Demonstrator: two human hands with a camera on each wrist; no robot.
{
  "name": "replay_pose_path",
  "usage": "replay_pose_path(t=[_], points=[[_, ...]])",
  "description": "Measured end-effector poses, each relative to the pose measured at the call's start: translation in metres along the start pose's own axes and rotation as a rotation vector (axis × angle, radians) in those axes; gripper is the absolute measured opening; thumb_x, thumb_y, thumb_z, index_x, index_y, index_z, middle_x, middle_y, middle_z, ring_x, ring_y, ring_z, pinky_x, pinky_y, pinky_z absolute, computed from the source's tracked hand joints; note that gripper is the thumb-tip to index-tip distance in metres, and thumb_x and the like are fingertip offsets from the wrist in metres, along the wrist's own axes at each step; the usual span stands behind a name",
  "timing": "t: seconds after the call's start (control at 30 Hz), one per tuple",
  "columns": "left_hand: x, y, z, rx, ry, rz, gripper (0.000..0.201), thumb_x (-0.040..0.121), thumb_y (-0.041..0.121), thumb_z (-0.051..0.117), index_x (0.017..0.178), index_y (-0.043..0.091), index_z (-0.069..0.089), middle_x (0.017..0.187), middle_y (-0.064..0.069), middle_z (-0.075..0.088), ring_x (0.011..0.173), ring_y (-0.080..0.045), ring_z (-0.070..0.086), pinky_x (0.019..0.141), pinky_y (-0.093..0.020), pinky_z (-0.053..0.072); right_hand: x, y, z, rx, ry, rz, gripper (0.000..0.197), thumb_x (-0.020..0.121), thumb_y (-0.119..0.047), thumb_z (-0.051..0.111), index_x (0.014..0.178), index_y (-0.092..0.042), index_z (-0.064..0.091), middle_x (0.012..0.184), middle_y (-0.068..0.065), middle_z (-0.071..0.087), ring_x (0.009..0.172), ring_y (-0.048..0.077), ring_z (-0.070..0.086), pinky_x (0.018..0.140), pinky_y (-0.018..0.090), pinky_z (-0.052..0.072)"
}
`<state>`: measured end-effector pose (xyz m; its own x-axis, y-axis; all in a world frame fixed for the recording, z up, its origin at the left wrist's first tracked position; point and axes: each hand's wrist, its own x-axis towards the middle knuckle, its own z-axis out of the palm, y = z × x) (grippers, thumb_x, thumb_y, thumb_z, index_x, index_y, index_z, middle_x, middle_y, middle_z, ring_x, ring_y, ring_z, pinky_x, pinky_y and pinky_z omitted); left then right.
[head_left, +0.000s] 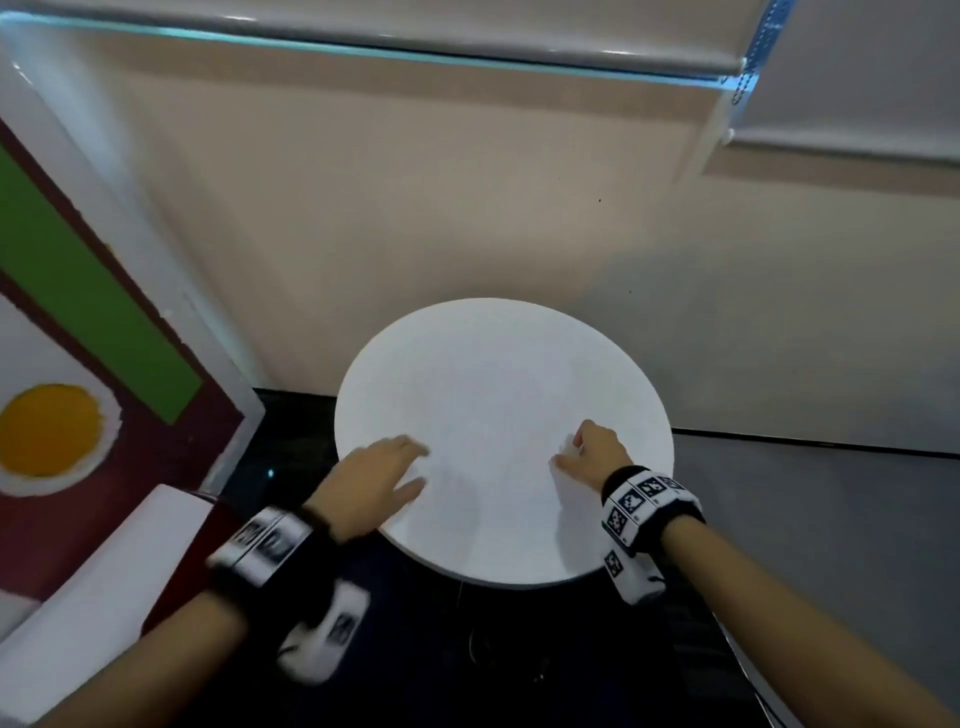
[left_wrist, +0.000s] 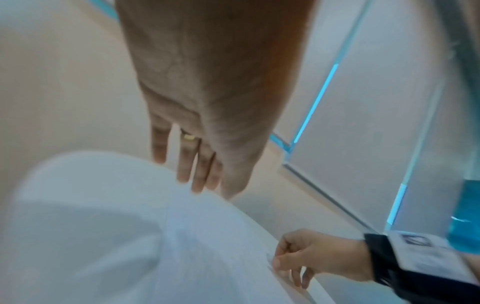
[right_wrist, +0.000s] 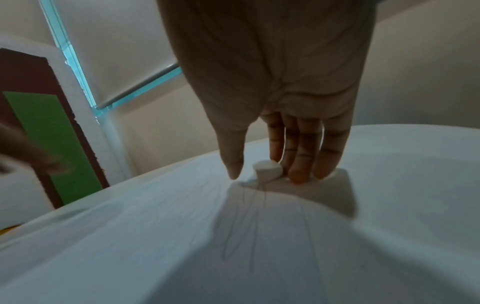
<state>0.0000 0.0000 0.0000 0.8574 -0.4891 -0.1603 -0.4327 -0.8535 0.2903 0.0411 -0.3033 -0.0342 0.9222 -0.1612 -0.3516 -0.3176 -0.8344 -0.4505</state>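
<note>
A round white table (head_left: 498, 338) carries a white sheet of paper (right_wrist: 335, 195) with faint pencil scribbles (right_wrist: 246, 226). My right hand (head_left: 589, 452) pinches a small white eraser (right_wrist: 267, 170) between thumb and fingers and holds it down on the paper; the left wrist view shows the right hand (left_wrist: 311, 261) with fingers curled. My left hand (head_left: 387, 475) is motion-blurred, with fingers straight, over the table's left part near the edge, and holds nothing. In its own wrist view the left hand (left_wrist: 205, 164) wears a ring.
A large painted board (head_left: 104, 338) in maroon with a green bar and a yellow circle leans at the left, close to the table. A beige wall (head_left: 467, 208) stands right behind the table. Below it lies dark floor (head_left: 467, 649). A white object (head_left: 104, 582) sits at lower left.
</note>
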Motion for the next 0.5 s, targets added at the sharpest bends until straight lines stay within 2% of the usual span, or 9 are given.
replay_pose_path(t=[0.07,0.1,0.17,0.23,0.33,0.37,0.43,0.47,0.5], points=[[0.051,0.013,0.004,-0.016,0.026,-0.017,0.056,0.101,0.041,0.040,0.149,0.012,0.031,0.155,-0.002,0.029,0.141,-0.018,0.030,0.110,-0.031,0.026,0.005,0.000,0.006,0.019,0.029,0.020,0.025,0.085,-0.022,0.067,0.094,-0.007,0.050,0.093,0.005,0.045,0.080,0.023,0.048,0.062,0.026,0.037],[0.070,0.017,0.015,0.006,-0.022,-0.063,0.062,0.102,0.042,0.036,0.152,0.010,0.020,0.161,-0.004,0.016,0.147,-0.019,0.016,0.115,-0.033,0.018,0.007,0.002,0.007,0.040,0.043,0.026,0.020,0.084,-0.019,0.067,0.080,-0.009,0.050,0.084,0.004,0.045,0.074,0.023,0.047,0.055,0.025,0.034],[0.093,0.013,0.031,0.081,-0.122,-0.137,0.068,0.103,0.047,0.025,0.154,0.010,0.002,0.162,-0.004,-0.008,0.149,-0.018,-0.007,0.119,-0.037,0.002,0.012,0.007,0.007,0.063,0.057,0.008,0.032,0.083,-0.016,0.064,0.061,-0.014,0.041,0.067,0.001,0.043,0.064,0.022,0.043,0.053,0.025,0.031],[0.105,0.012,0.045,0.111,-0.171,-0.150,0.068,0.103,0.049,0.017,0.153,0.012,-0.009,0.159,-0.003,-0.021,0.147,-0.017,-0.017,0.119,-0.039,-0.007,0.014,0.010,0.002,0.100,0.081,-0.009,0.023,0.086,-0.017,0.063,0.069,-0.011,0.049,0.072,0.002,0.050,0.069,0.022,0.049,0.061,0.026,0.038],[0.103,0.013,0.066,0.129,-0.163,-0.145,0.068,0.103,0.048,0.014,0.151,0.011,-0.017,0.157,-0.004,-0.027,0.146,-0.019,-0.021,0.119,-0.040,-0.008,0.016,0.011,-0.008,0.281,0.105,-0.077,0.016,0.087,-0.014,0.066,0.088,-0.005,0.053,0.085,0.009,0.058,0.072,0.024,0.059,0.070,0.037,0.053],[0.098,0.016,0.069,0.157,-0.156,-0.147,0.067,0.103,0.047,0.013,0.150,0.011,-0.018,0.156,-0.004,-0.029,0.146,-0.020,-0.022,0.119,-0.040,-0.008,0.015,0.009,-0.013,0.332,0.107,-0.098,0.016,0.087,-0.011,0.066,0.090,-0.004,0.053,0.085,0.011,0.059,0.068,0.023,0.061,0.069,0.037,0.055],[0.085,0.025,0.071,0.209,-0.174,-0.143,0.066,0.103,0.046,0.011,0.148,0.011,-0.022,0.153,-0.004,-0.033,0.144,-0.021,-0.025,0.119,-0.041,-0.009,0.019,0.000,-0.020,0.399,0.095,-0.144,0.015,0.087,-0.007,0.066,0.091,-0.003,0.052,0.086,0.015,0.060,0.062,0.020,0.060,0.060,0.026,0.053],[0.076,0.029,0.075,0.198,-0.193,-0.138,0.065,0.104,0.046,0.011,0.147,0.011,-0.023,0.152,-0.003,-0.034,0.143,-0.020,-0.026,0.118,-0.041,-0.008,0.022,-0.006,-0.023,0.418,0.075,-0.165,0.015,0.087,-0.007,0.065,0.091,-0.003,0.051,0.084,0.015,0.060,0.059,0.019,0.060,0.058,0.025,0.051],[0.066,0.033,0.081,0.179,-0.169,-0.103,0.063,0.104,0.046,0.011,0.149,0.011,-0.017,0.153,-0.003,-0.029,0.144,-0.020,-0.021,0.119,-0.043,-0.005,0.025,-0.013,-0.024,0.428,0.044,-0.183,0.015,0.088,-0.008,0.065,0.090,-0.004,0.050,0.082,0.015,0.060,0.058,0.018,0.060,0.058,0.029,0.050]])
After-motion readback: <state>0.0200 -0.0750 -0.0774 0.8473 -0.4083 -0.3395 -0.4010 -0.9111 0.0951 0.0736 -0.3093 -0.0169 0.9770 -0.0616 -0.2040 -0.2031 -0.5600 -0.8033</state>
